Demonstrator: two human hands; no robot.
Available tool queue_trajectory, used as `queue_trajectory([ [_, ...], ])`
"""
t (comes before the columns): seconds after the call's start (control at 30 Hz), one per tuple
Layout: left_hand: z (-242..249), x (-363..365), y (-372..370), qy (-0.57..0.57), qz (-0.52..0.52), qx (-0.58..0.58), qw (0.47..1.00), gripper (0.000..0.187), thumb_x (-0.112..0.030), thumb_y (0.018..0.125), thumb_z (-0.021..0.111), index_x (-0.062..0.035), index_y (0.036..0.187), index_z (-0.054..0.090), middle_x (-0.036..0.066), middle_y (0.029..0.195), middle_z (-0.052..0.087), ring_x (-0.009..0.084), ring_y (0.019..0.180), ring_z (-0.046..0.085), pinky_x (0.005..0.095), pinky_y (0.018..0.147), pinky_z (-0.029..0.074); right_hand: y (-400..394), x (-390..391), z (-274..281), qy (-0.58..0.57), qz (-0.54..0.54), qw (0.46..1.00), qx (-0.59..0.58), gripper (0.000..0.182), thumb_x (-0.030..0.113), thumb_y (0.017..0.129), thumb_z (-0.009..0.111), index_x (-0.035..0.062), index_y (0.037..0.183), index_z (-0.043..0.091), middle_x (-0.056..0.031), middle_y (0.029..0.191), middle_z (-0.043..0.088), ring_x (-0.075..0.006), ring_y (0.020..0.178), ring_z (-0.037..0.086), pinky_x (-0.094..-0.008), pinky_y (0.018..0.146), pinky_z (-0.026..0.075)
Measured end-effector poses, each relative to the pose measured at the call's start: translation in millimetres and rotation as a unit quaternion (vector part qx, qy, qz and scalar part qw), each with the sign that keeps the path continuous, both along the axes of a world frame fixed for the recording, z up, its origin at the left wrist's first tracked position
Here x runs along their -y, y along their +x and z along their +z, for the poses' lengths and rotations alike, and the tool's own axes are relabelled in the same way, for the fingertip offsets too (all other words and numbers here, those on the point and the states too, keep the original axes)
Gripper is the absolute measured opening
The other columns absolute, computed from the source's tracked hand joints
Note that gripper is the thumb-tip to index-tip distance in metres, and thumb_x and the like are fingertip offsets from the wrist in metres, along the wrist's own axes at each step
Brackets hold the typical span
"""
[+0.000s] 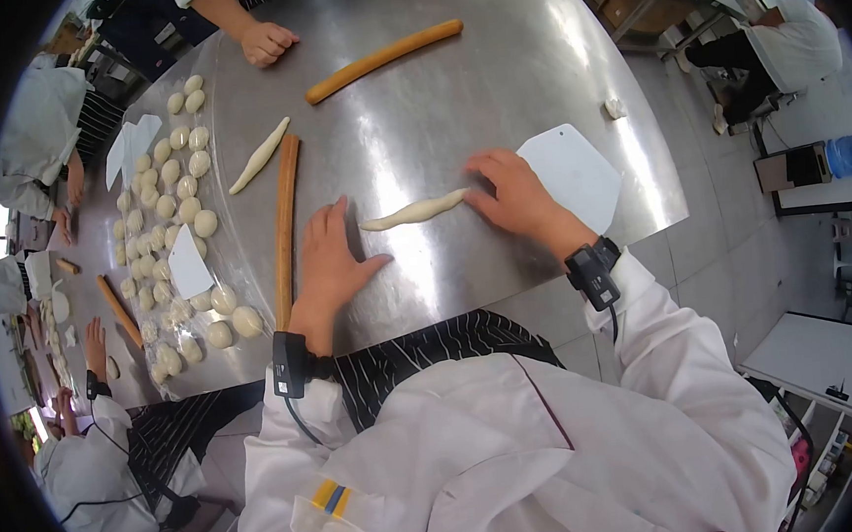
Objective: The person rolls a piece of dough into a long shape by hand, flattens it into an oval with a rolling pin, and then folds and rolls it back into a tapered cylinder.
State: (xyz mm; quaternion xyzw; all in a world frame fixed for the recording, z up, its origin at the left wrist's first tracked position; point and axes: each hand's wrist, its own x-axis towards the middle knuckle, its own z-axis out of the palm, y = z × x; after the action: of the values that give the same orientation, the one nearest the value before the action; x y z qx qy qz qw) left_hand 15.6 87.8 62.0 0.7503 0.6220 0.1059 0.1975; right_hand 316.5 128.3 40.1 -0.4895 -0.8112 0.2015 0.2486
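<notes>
A long, tapered strip of dough [414, 211] lies on the steel table between my two hands. Its left end is close to my left hand [332, 258], which is open with thumb and fingers spread, apart from the dough. My right hand [515, 195] is at the other end, thumb tip against the dough and index finger held away from the thumb. A wooden rolling pin [288, 221] lies just left of my left hand. Beside my right hand is a white dough scraper [570, 179]. A second tapered dough strip [260, 156] rests farther left.
Many dough balls [170, 170] sit under clear plastic on the left, with a white scraper [189, 265] on top. Another rolling pin [384, 61] lies across the table near a co-worker's closed hand [267, 43]. A small dough piece [615, 108] is near the right edge. Other people stand at left.
</notes>
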Motion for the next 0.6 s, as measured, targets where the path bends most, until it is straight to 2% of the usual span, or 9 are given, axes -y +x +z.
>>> queue_trajectory([
  [0.07,2,-11,13,0.059,-0.04,0.036,0.997,0.1,-0.044,0.063,0.085,0.0009,0.14,0.04,0.023,0.139,0.041,0.0394,0.133,0.036,0.0484,0.112,0.027,-13,-7,-3,0.004,-0.018,0.999,-0.033,0.04,0.025,0.084,0.07,0.0062,0.118,0.061,-0.0127,0.127,0.057,-0.0329,0.119,0.052,-0.0435,0.101,0.04],
  [0.1,-1,-19,22,0.058,-0.04,0.037,0.997,0.1,-0.044,0.063,0.085,0.0009,0.14,0.04,0.023,0.139,0.041,0.0394,0.133,0.036,0.0484,0.112,0.027,-26,-15,-4,0.034,-0.006,0.999,-0.027,0.044,0.033,0.087,0.066,0.006,0.121,0.06,-0.0136,0.132,0.054,-0.0335,0.124,0.049,-0.0451,0.104,0.038],
  [0.17,-12,-35,40,0.115,-0.097,-0.037,0.988,0.106,-0.059,0.065,0.078,0.0019,0.142,0.038,0.024,0.149,0.033,0.0395,0.141,0.026,0.0535,0.116,0.018,-50,-26,-11,0.065,0.007,0.998,-0.021,0.049,0.04,0.089,0.062,0.0058,0.124,0.059,-0.0144,0.137,0.051,-0.0341,0.129,0.045,-0.0467,0.107,0.035],
  [0.23,-32,-40,50,0.111,-0.119,-0.055,0.985,0.107,-0.064,0.067,0.074,0.002,0.143,0.037,0.024,0.15,0.032,0.0399,0.143,0.024,0.0544,0.116,0.016,-66,-29,-26,0.114,0.012,0.989,0.096,0.058,0.047,0.09,0.058,0.0065,0.132,0.054,-0.0181,0.142,0.047,-0.0353,0.135,0.04,-0.0514,0.112,0.027],
  [0.3,-44,-32,54,0.128,-0.143,-0.085,0.978,0.11,-0.071,0.068,0.067,0.0015,0.145,0.035,0.023,0.152,0.03,0.0407,0.144,0.022,0.0552,0.116,0.013,-67,-15,-31,0.104,0.026,0.988,0.108,0.063,0.051,0.09,0.056,0.0067,0.134,0.052,-0.0185,0.144,0.044,-0.0352,0.137,0.037,-0.053,0.113,0.022],
  [0.33,-43,-21,54,0.124,-0.144,-0.085,0.978,0.11,-0.071,0.068,0.067,0.0015,0.145,0.035,0.023,0.152,0.03,0.0407,0.144,0.022,0.0552,0.116,0.013,-67,-3,-33,0.095,0.04,0.987,0.121,0.068,0.055,0.09,0.053,0.0069,0.137,0.05,-0.0189,0.146,0.042,-0.0352,0.139,0.034,-0.0546,0.115,0.018],
  [0.4,-37,1,54,0.087,-0.15,-0.073,0.982,0.107,-0.07,0.07,0.066,0.0019,0.144,0.037,0.024,0.152,0.03,0.0399,0.145,0.02,0.0575,0.116,0.012,-59,20,-34,0.087,0.054,0.986,0.128,0.072,0.056,0.087,0.055,0.0074,0.139,0.047,-0.0181,0.147,0.042,-0.0348,0.14,0.034,-0.0543,0.115,0.018],
  [0.47,-29,30,55,0.081,-0.147,-0.056,0.984,0.1,-0.064,0.071,0.068,0.0019,0.141,0.04,0.024,0.15,0.033,0.0396,0.144,0.024,0.0581,0.115,0.014,-50,50,-29,0.067,0.09,0.988,0.108,0.072,0.05,0.083,0.062,0.0077,0.139,0.047,-0.0174,0.146,0.042,-0.0345,0.14,0.034,-0.0545,0.115,0.019],
  [0.6,-23,82,39,0.075,-0.187,-0.014,0.979,0.082,-0.041,0.073,0.075,0.0002,0.137,0.044,0.023,0.139,0.043,0.0407,0.136,0.033,0.0562,0.112,0.024,-20,97,-23,0.075,0.158,0.978,0.11,0.068,0.043,0.079,0.07,0.0103,0.135,0.05,-0.0151,0.144,0.045,-0.0334,0.138,0.036,-0.0545,0.115,0.021],
])
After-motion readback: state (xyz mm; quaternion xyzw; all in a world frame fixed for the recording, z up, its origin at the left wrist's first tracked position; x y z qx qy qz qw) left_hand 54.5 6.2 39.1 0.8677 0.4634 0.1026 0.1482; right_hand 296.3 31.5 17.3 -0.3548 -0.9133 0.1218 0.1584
